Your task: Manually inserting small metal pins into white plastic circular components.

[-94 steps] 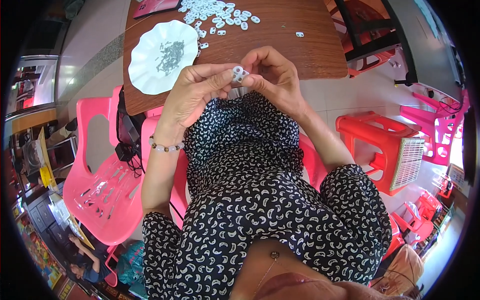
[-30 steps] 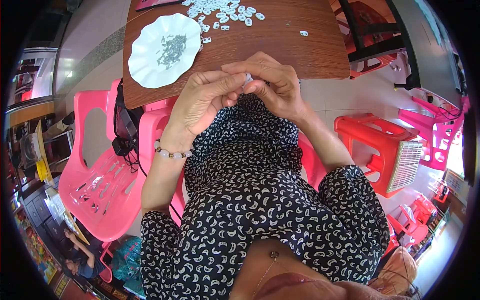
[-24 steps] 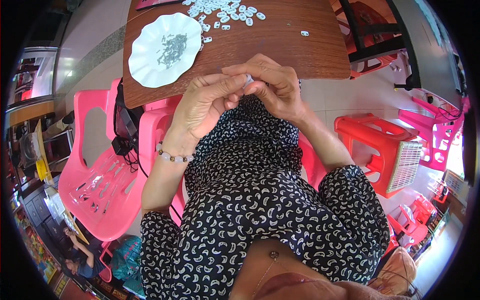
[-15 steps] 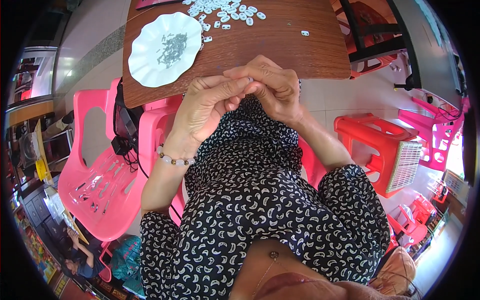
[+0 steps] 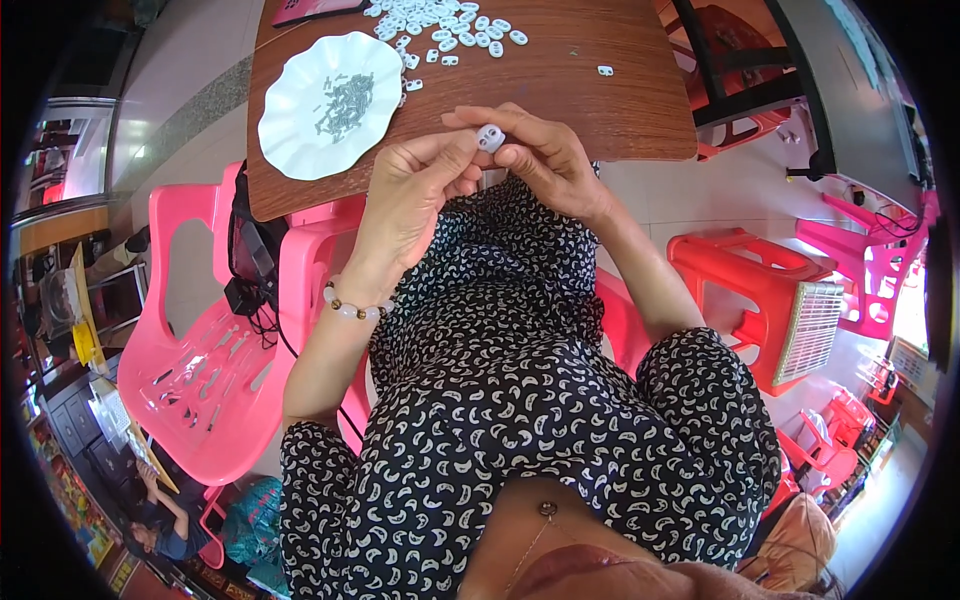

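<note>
Wooden table (image 5: pixel 600 90); hands (image 5: pixel 480 165) pinch white piece (image 5: pixel 490 137).

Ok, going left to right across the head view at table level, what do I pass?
White scalloped plate holding small metal pieces → left hand → small white plastic piece pinched by both hands → right hand.

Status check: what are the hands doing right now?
Left hand and right hand pinch one small white piece over the table edge. Nothing in the way.

My left hand (image 5: pixel 415 205) and right hand (image 5: pixel 540 160) meet fingertip to fingertip before my chest, forearms angled inward, fingers pinched.
</note>
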`<state>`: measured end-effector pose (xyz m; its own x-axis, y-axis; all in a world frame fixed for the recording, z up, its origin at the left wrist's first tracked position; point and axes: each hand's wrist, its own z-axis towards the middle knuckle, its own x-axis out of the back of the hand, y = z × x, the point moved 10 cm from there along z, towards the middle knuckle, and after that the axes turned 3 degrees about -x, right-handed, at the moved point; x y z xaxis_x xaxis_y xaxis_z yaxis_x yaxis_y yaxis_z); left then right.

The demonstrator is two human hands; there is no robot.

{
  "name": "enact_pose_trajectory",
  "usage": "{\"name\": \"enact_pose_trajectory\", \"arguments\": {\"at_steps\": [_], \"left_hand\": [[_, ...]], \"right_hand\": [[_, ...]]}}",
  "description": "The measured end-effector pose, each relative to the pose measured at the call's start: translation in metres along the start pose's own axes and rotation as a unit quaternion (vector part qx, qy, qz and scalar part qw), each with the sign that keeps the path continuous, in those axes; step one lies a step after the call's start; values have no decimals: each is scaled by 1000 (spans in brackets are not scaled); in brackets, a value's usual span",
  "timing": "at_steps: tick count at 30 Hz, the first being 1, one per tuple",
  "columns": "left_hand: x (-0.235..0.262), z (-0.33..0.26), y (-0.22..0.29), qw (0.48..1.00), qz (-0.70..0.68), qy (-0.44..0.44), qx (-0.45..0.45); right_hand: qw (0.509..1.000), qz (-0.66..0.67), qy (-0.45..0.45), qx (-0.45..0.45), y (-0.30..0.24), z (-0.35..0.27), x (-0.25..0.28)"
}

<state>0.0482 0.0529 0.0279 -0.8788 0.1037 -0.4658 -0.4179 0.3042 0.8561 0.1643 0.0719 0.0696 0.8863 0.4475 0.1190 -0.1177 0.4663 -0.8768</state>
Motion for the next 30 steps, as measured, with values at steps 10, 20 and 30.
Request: {"name": "enact_pose_trajectory", "arguments": {"at_steps": [10, 20, 30], "left_hand": [[9, 4, -2, 999, 32, 30, 3], [14, 6, -10, 999, 27, 39, 21], [21, 9, -17, 998, 33, 44, 32]], "right_hand": [[988, 97, -21, -116, 37, -11, -6], [978, 124, -17, -164, 40, -12, -10], [995, 32, 15, -98, 49, -13, -3]]}}
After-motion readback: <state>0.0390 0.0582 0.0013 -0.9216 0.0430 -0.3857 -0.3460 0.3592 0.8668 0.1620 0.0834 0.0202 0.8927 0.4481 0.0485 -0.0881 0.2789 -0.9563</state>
